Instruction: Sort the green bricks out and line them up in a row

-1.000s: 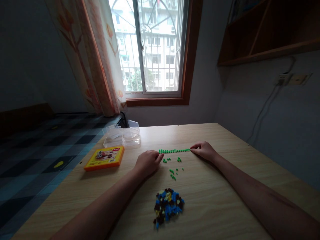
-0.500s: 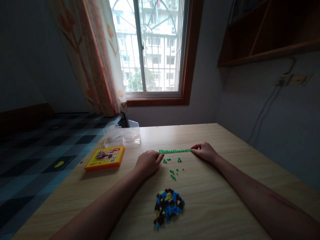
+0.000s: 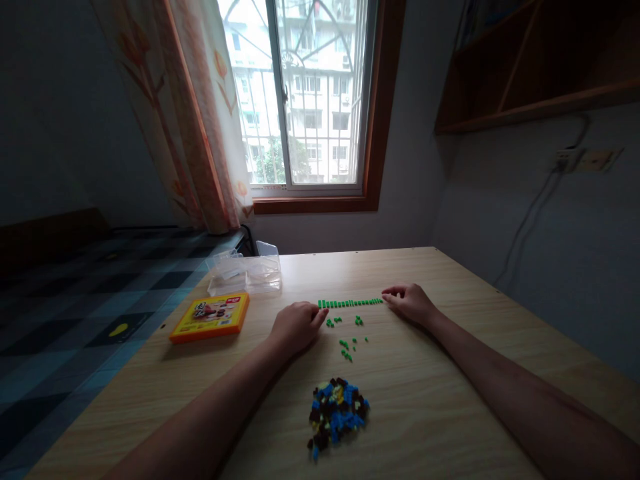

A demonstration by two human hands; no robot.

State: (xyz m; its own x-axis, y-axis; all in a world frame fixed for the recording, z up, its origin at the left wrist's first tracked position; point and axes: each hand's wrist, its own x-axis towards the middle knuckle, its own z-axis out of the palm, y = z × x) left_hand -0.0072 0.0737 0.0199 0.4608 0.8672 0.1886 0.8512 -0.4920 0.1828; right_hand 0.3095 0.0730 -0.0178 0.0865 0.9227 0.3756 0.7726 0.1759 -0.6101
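A row of small green building bricks [image 3: 350,303] runs left to right across the wooden table. At its left end rests my left hand [image 3: 299,325], fingers curved with the thumb a little apart, and no brick shows in them. My right hand [image 3: 409,301] is at the row's right end, its thumb and index finger slightly apart with nothing visible between them. Loose green bricks [image 3: 345,347] lie in small groups on the near side of the row. Closer to me is a heap of blue, dark brown and yellow bricks [image 3: 339,410].
An orange-yellow box [image 3: 210,318] with a printed top lies on the table's left side. Behind it stands a clear plastic container [image 3: 245,273] with its lid raised. A bed [image 3: 65,293] with a checked cover borders the table on the left; a window [image 3: 310,100] is beyond.
My right thumb and index finger have parted slightly and drawn back a touch from the row's right end. The left hand has stayed in place.
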